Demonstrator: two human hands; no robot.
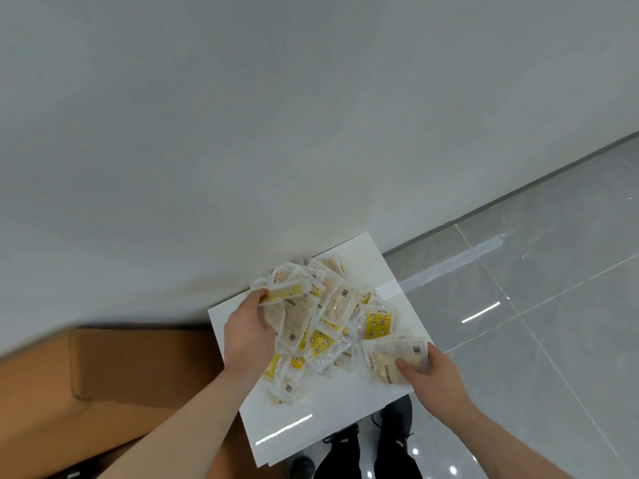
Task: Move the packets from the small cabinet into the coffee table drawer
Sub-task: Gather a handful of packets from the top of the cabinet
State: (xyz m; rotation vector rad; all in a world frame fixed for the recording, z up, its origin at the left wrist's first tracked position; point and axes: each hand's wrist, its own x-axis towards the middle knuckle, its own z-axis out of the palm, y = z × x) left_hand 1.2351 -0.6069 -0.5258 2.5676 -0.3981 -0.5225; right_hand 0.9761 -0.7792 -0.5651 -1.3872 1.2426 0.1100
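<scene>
A heap of clear and yellow snack packets [325, 323] lies on the glossy white top of the small cabinet [332, 420], which stands against the wall. My left hand [247, 331] reaches into the left side of the heap and pinches a yellow packet [285, 292] between thumb and fingers. At the cabinet's right edge my right hand [430, 371] grips a small stack of clear packets [394, 357], thumb on top. The coffee table drawer is out of sight.
A brown sofa or cushion [114, 371] sits directly left of the cabinet. A pale grey wall [276, 133] fills the upper view. Glossy grey floor tiles [553, 288] spread to the right. My black shoes [366, 451] stand at the cabinet's front edge.
</scene>
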